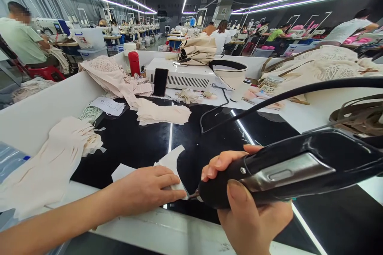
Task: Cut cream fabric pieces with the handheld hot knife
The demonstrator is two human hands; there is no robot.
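Head view: a white piece [174, 160], its material uncertain, lies at the near middle of the glossy black panel [134, 139]. The left hand [146, 188] rests on it, fingers extended and close together, pressing rather than gripping. From the right, the right hand [251, 217] is wrapped around a black handheld tool [266, 171], whose metal tip [194, 195] points at the piece's near edge; contact cannot be told. The step in hand appears to be edge work; the next move calls for firm left-hand pressure, fingertips clear of the tip. Farther out lie pale fabric strips [164, 113] and, beyond, a phone [160, 82].
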